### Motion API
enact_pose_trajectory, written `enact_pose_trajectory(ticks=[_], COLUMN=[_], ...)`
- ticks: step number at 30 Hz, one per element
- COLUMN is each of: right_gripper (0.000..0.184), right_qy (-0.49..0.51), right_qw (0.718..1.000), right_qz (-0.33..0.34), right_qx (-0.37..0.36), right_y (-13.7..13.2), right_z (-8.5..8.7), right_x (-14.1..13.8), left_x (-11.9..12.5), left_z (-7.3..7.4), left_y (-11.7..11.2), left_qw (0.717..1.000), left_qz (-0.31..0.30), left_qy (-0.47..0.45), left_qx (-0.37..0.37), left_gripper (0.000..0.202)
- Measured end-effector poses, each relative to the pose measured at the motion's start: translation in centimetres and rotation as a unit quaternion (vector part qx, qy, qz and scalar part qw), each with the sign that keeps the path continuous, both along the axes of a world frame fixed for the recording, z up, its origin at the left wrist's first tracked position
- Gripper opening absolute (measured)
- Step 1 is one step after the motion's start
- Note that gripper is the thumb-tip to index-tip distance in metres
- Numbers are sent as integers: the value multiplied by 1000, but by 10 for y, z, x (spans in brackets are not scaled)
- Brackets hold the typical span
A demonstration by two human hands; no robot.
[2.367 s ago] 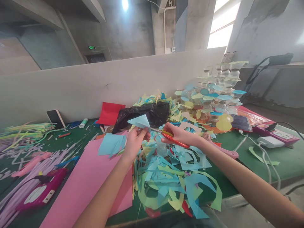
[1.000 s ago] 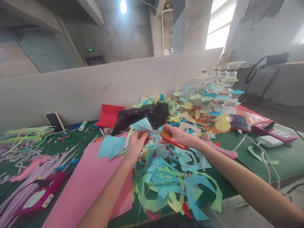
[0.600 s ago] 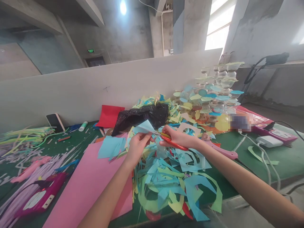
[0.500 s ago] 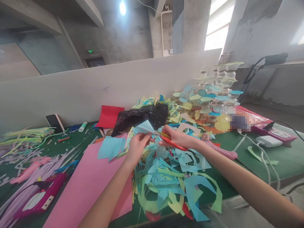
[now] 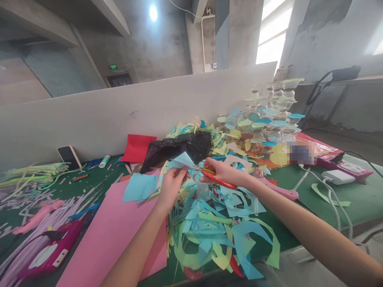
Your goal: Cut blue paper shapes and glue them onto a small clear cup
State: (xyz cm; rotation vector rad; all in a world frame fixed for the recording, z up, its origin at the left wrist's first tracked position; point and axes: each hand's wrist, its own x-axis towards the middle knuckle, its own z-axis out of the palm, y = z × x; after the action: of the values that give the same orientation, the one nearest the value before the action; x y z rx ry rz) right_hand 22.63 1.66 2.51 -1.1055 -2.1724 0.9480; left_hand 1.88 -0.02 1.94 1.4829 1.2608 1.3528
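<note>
My left hand (image 5: 174, 184) pinches a piece of light blue paper (image 5: 182, 159) over the middle of the table. A pair of scissors (image 5: 223, 181) with red and yellow handles is gripped in my right hand (image 5: 220, 170), its blades pointing left at the paper's edge. How far the blades are parted is too small to tell. Beneath both hands lies a heap of blue and green paper offcuts (image 5: 206, 227). Left of my left hand, a stack of blue paper squares (image 5: 139, 187) rests on a large pink sheet (image 5: 119, 227).
Behind my hands is a black plastic bag (image 5: 182, 147) beside red paper (image 5: 138, 147). Clear cups with paper discs (image 5: 278, 103) are stacked at back right. A pink glue gun (image 5: 278, 189) and white cables (image 5: 332, 197) lie right; a phone (image 5: 69, 157) leans on the partition (image 5: 89, 115).
My left fingers have shifted slightly on the blue paper near the scissors. My right hand keeps nearly the same place, and the view has moved a little.
</note>
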Motion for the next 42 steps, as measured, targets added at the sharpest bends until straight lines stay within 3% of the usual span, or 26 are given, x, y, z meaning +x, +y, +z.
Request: enact_pose_trajectory(ticks=[8, 17, 28, 42], right_gripper=[49, 47, 51, 49], right_qy=[-16, -6, -8, -14], right_qw=[999, 1000, 1000, 1000], right_qz=[26, 4, 18, -4], right_qx=[-15, 5, -16, -3], right_y=[-1, 0, 0, 1], right_z=[-2, 2, -5, -2], right_x=[3, 0, 3, 0], left_x=[2, 4, 2, 2], left_z=[1, 1, 1, -11], left_y=[-3, -2, -3, 4], left_qw=[1000, 1000, 999, 999], left_qz=[-17, -9, -16, 17], left_qy=[8, -11, 12, -45], left_qx=[-16, -24, -26, 4], left_gripper=[41, 35, 41, 34])
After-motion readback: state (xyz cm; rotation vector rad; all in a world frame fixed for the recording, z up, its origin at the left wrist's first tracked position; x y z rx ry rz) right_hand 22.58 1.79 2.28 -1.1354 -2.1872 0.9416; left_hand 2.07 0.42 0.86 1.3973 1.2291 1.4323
